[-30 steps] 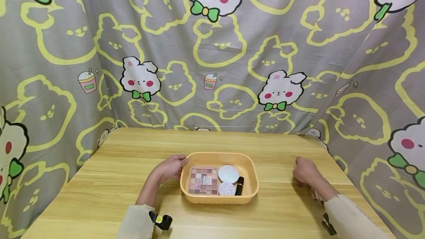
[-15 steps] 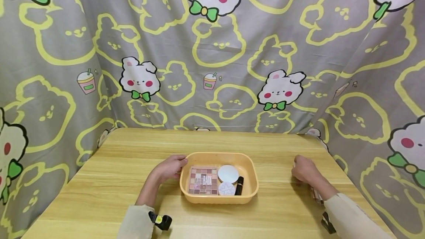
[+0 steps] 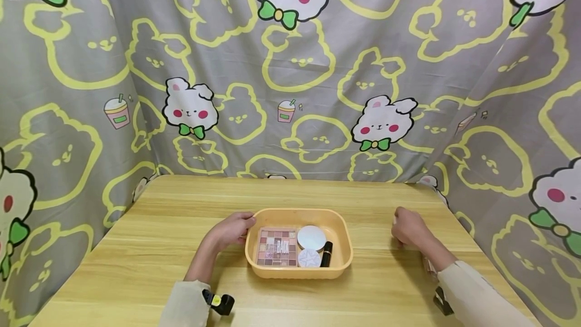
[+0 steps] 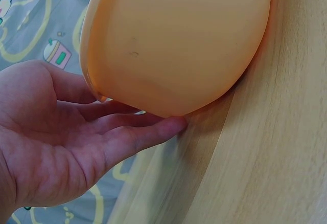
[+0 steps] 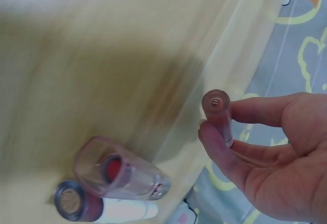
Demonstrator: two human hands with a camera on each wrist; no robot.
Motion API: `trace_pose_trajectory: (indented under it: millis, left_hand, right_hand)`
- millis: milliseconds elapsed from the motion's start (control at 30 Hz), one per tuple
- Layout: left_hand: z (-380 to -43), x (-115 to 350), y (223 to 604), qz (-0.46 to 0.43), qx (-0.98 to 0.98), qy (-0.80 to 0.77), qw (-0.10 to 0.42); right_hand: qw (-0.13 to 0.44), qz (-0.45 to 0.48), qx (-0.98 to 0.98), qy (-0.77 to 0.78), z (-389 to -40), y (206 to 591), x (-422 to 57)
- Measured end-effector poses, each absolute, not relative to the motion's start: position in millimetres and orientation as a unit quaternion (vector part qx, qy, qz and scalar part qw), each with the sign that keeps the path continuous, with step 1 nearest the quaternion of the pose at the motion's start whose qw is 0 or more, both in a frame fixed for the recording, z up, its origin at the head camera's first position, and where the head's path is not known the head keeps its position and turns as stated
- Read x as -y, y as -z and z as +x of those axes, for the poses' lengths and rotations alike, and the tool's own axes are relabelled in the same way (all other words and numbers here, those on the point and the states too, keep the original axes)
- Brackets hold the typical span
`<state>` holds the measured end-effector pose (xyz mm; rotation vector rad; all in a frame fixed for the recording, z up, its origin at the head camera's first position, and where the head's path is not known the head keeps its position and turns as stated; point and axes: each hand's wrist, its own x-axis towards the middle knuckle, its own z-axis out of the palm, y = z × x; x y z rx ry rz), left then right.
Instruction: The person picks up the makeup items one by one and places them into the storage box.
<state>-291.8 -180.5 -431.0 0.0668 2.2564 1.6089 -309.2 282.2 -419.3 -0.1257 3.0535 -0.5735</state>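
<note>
My left hand (image 3: pixel 232 228) grips the left end of a yellow-orange plastic basin (image 3: pixel 347 231), with the thumb at the rim. In the left wrist view the fingers lie against the basin's outer wall (image 4: pixel 179 40). Inside the basin are an eyeshadow palette (image 3: pixel 277 248), a round white compact (image 3: pixel 311 238), a smaller round case with a star pattern (image 3: pixel 309 258) and a black lipstick tube (image 3: pixel 326 254). To the right of the basin, my right hand (image 3: pixel 410 227) pinches a small pinkish lip gloss tube (image 5: pixel 218 112) between thumb and fingers, its numbered round end facing the wrist camera.
A clear pinkish tube with a red end (image 5: pixel 122 170) and a white tube with a dark round end (image 5: pixel 102 203) lie side by side on the wooden table (image 3: pixel 204 196), near the right wrist. A patterned grey curtain (image 3: pixel 245 64) stands around the back and sides.
My right hand has moved slightly left and away from me, towards the back of the table. The left hand and the basin stay where they were.
</note>
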Motion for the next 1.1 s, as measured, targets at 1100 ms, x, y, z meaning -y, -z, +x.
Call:
trace_pose_trajectory:
  millis: [1100]
  left_hand:
    - [-291, 180, 430, 0.028, -0.798, -0.573, 0.183]
  right_hand:
    - [0.040, -0.055, -0.966, 0.249, -303, 385, -236]
